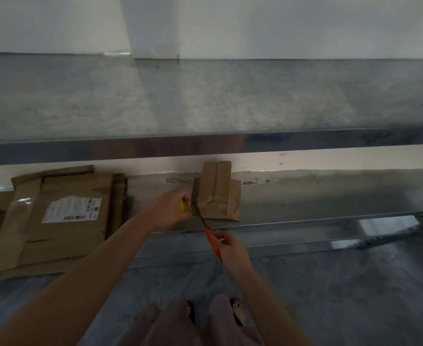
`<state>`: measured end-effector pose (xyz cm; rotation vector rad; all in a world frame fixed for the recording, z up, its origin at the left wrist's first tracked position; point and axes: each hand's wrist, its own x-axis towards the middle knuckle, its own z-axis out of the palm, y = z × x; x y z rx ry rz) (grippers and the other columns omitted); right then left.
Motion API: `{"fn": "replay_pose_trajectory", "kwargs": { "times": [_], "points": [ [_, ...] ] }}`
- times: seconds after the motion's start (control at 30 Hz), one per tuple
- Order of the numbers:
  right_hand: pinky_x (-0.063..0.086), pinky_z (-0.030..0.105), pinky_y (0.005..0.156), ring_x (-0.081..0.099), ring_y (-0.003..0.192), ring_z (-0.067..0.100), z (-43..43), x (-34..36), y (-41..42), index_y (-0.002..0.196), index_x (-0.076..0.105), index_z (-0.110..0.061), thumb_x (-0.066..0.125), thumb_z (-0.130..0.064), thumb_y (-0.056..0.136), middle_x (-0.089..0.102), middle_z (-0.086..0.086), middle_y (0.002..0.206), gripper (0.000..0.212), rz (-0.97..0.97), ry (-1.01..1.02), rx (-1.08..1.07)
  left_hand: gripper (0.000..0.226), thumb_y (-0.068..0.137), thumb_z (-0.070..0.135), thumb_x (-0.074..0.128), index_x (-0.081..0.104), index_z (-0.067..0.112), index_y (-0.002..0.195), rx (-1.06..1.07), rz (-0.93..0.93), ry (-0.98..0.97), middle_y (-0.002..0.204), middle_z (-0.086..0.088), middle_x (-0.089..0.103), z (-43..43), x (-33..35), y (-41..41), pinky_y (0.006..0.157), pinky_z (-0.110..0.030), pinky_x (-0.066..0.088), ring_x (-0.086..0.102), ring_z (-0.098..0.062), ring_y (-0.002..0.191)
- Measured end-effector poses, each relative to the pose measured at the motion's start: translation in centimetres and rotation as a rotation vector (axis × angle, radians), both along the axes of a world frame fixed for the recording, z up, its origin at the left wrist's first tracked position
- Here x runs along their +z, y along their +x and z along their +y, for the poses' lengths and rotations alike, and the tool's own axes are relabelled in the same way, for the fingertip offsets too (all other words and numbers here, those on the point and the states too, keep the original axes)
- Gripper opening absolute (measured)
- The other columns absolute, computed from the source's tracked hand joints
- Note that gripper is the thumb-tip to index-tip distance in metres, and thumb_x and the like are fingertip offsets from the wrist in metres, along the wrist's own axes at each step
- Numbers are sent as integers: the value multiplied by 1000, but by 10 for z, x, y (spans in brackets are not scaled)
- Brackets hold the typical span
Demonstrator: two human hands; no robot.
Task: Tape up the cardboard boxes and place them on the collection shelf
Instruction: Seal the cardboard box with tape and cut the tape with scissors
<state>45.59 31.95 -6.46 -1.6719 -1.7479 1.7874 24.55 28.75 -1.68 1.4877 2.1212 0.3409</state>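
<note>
With the cardboard box (pixel 216 193) standing midway along the lower shelf (pixel 330 193), your left hand (pixel 171 208) gripping the yellow tape roll (pixel 183 207) at its left side and your right hand (pixel 230 248) gripping the orange scissors (pixel 211 237) just nearer, hold the tape taut and cut close to the box.

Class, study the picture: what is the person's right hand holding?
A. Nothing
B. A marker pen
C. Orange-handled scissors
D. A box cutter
C: the right hand grips orange-handled scissors, blades pointing toward the small cardboard box on the shelf, while the left hand holds a yellow object.
</note>
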Motion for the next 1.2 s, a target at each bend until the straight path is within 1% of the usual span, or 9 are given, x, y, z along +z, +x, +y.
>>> {"fn": "replay_pose_trajectory", "kwargs": {
  "times": [0.13,0.3,0.53,0.67,0.73,0.87,1.0,1.1,1.2],
  "points": [
    [41,23,58,55,61,6,5,5,-1,88,66,-28,59,-68,81,57,-12,60,41,-43,7,21,23,81,29,72,54,27,96,9,11,15,101,9,53,1,-1,1,68,-20,39,51,-8,87],
    [42,24,63,59,70,9,7,8,-7,89,66,-27,56,-65,85,62,-8,70,39,-64,32,61,24,79,30,73,51,33,90,24,-15,-5,101,10,54,1,-4,-6,74,-24,42,52,-8,89],
    [41,25,59,58,66,9,3,7,-14,85,68,-25,56,-63,85,60,-10,64,40,-97,51,92,23,79,32,72,54,33,92,31,4,-31,102,8,57,-5,-9,-13,81,-31,49,54,-11,92],
    [48,29,71,61,71,12,4,4,-12,81,62,-29,55,-66,85,61,-9,67,38,-132,64,131,24,79,34,72,54,32,95,75,-13,-24,101,10,55,-4,-7,-10,76,-29,47,53,-10,90],
    [52,31,78,64,79,15,8,6,-9,84,59,-32,57,-61,87,68,-1,82,29,-112,-3,167,23,79,32,71,54,31,95,87,-11,-7,100,9,55,-1,-5,-8,70,-25,43,53,-8,87],
    [41,19,57,54,69,9,11,14,0,111,58,-20,62,-52,88,58,0,78,40,48,-195,132,24,80,29,71,54,26,97,102,-1,20,101,5,56,6,1,-14,69,-26,39,53,-13,88],
    [36,19,50,50,64,9,14,6,4,111,58,-24,63,-53,87,53,-2,76,38,77,-235,121,27,81,29,72,55,22,100,91,-12,43,104,3,55,7,7,-19,72,-29,40,52,-16,92],
    [42,22,61,55,68,10,12,4,1,111,57,-26,62,-55,86,58,-4,76,39,27,-188,125,26,80,30,73,56,24,99,107,-22,53,103,6,55,5,6,-19,75,-31,44,53,-16,93],
    [43,30,78,61,86,19,9,3,-4,115,50,-30,57,-77,68,64,-3,95,67,-101,-49,226,25,78,31,73,56,25,96,139,-56,56,99,6,57,-1,1,-18,78,-34,48,55,-16,91]
  ]
}}
